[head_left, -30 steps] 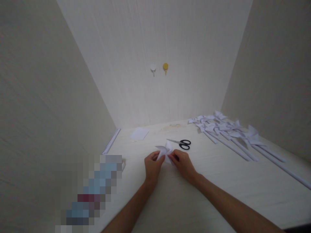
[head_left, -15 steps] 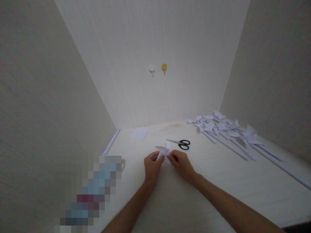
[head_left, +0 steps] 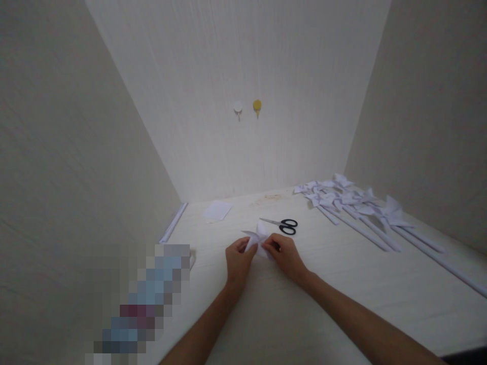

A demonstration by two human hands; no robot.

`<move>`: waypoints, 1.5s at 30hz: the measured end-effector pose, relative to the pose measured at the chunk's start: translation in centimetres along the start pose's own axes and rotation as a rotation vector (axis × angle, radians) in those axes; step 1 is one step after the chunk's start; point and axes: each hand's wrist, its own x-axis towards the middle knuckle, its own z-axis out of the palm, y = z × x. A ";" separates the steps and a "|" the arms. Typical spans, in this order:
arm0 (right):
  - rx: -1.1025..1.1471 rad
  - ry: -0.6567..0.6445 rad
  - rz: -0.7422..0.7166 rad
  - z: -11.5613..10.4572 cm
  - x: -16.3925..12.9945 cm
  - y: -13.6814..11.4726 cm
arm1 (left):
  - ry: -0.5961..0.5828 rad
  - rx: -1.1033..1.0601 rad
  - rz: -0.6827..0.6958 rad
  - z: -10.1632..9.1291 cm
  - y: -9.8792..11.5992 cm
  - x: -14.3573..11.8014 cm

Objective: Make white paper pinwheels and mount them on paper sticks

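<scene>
Head view: the left hand (head_left: 238, 261) and right hand (head_left: 286, 256) are both pinching a folded white paper pinwheel head (head_left: 257, 238) just above the pale table (head_left: 342, 284). Light and crease-prone, it probably handles best by its folded corners. Black scissors (head_left: 283, 225) are lying just beyond; finished pinwheels (head_left: 353, 203) are lining the right wall.

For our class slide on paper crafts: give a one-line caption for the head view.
Both hands, left hand and right hand, pinch a folded white paper piece near black-handled scissors.
</scene>
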 end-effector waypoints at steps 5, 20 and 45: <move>-0.076 0.021 0.007 0.1 -0.1 -0.2 | 0.001 -0.005 0.002 0.1 0.1 0.0; -0.223 -0.008 -0.040 0.3 -0.3 -0.2 | 0.024 0.109 0.082 0.0 0.3 0.0; -0.158 -0.047 -0.069 0.1 -0.3 -0.4 | 0.020 0.272 0.273 0.0 0.6 -1.2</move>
